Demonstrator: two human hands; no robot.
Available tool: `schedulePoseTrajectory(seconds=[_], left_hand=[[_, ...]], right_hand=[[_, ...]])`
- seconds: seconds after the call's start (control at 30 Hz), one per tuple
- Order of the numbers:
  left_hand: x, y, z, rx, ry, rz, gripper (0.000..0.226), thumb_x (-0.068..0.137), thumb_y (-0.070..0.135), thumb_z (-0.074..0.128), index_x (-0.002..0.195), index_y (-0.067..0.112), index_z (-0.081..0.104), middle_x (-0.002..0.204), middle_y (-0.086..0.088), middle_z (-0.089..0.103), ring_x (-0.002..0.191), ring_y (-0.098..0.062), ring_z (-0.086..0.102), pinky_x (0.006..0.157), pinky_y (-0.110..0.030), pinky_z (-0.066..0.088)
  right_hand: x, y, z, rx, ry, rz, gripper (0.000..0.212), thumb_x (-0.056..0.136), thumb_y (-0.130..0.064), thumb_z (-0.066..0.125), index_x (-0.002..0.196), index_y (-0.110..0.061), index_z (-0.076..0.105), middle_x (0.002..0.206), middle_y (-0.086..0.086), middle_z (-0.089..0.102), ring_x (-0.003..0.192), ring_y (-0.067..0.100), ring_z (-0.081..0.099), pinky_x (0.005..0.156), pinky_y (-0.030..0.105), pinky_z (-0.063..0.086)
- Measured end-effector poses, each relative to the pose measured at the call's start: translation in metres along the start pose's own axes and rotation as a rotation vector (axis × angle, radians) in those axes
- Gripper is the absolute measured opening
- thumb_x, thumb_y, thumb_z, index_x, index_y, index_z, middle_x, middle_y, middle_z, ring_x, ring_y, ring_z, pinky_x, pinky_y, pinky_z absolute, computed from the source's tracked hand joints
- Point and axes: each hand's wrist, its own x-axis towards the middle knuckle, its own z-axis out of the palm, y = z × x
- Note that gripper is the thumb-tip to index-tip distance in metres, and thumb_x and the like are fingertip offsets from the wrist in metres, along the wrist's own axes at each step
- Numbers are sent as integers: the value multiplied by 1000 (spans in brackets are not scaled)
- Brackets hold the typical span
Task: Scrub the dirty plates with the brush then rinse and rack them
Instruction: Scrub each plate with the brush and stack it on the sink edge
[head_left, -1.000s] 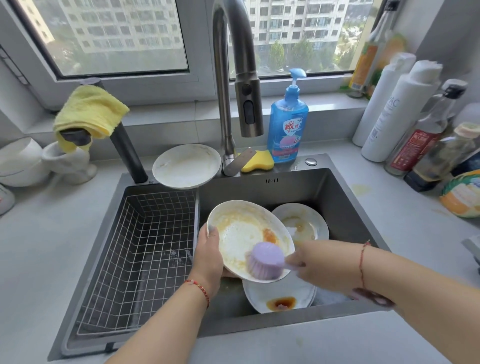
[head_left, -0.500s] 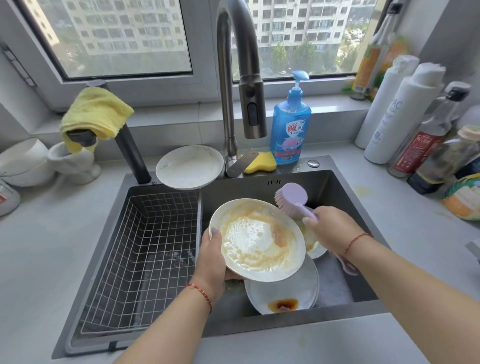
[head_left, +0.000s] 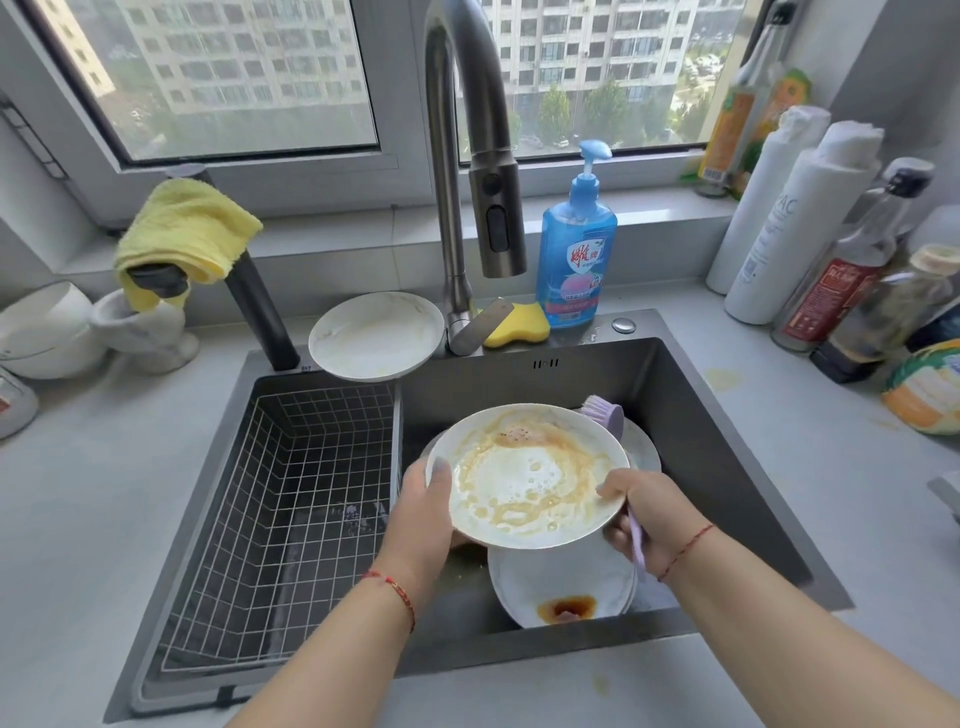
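Left hand (head_left: 415, 512) grips soapy, brown-streaked plate (head_left: 527, 475).

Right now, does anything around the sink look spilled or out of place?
Yes. A yellowish stain marks the counter right of the sink, and a smaller one lies on the front edge. A smeared plate sits half over the sink's back rim.

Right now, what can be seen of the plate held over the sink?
The held plate is round, white and glossy, probably ceramic. Its face is smeared with tan sauce and foam, thickest near the far rim. It sits roughly level over the sink, above other dirty plates. The left hand grips its left rim, thumb on top. The right hand touches its right rim while holding the brush, whose head shows behind the far rim.
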Motion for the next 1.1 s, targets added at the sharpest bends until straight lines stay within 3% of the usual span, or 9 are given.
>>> schedulePoseTrajectory(seconds=[0.07,0.17,0.23,0.33,0.5,0.6,0.73,0.9,1.1], left_hand=[[-6,-5,-8,502,185,328,58,99,55,32,142,18,43,138,7,50,129,-14,44,105,-33,37],[-24,-6,-5,783,-10,670,70,81,72,38,127,22,54,119,18,49,114,-2,43,102,-27,37],[-27,-15,6,1041,-75,905,63,67,70,65,109,24,57,100,15,60,93,-7,58,87,-24,47],[-25,-21,25,1261,-28,1124,68,40,38,95,82,21,44,61,7,55,47,-13,54,44,-20,40],[-15,-23,30,1289,164,1268,62,43,6,84,82,17,37,44,3,46,32,-17,43,36,-18,28],[-9,-14,27,1173,147,1112,67,37,10,85,85,19,39,46,2,51,34,-21,48,35,-18,29],[-12,13,15,862,183,625,41,66,23,79,80,24,40,70,-1,61,66,-27,61,55,-32,45],[-6,29,6,610,183,540,41,67,20,82,73,28,42,70,13,54,64,0,52,51,-12,38],[13,31,5,592,230,426,36,64,26,74,97,22,59,88,13,64,88,-15,65,78,-23,51]], right_hand=[[-1,-1,1,-39,49,1,30,86,-2,48,113,9,53,86,27,58,68,26,48,61,29,45],[-1,-1,5,-69,74,15,32,86,-4,49,115,8,53,78,17,50,61,23,47,61,29,46],[-3,1,9,-96,58,38,26,87,-6,48,110,5,54,62,13,46,53,18,44,50,24,44],[-7,6,15,-121,33,67,26,88,-8,49,110,5,53,62,14,49,63,22,50,49,26,42],[-23,2,25,-150,2,35,26,92,-22,54,104,1,55,55,14,59,44,15,50,45,25,38],[-27,-7,20,-190,-32,-27,38,95,-46,48,100,-9,57,80,21,72,34,13,40,41,23,35],[-31,-15,1,-247,-5,-233,28,100,-26,41,115,-12,60,54,9,60,33,13,27,38,18,28],[-63,-21,6,-482,-143,-487,38,99,-20,42,119,-50,57,46,-7,34,38,8,27,38,20,27],[-105,-10,26,-967,-221,-706,45,98,-27,45,129,-58,37,59,-4,51,45,4,39,46,14,31]])
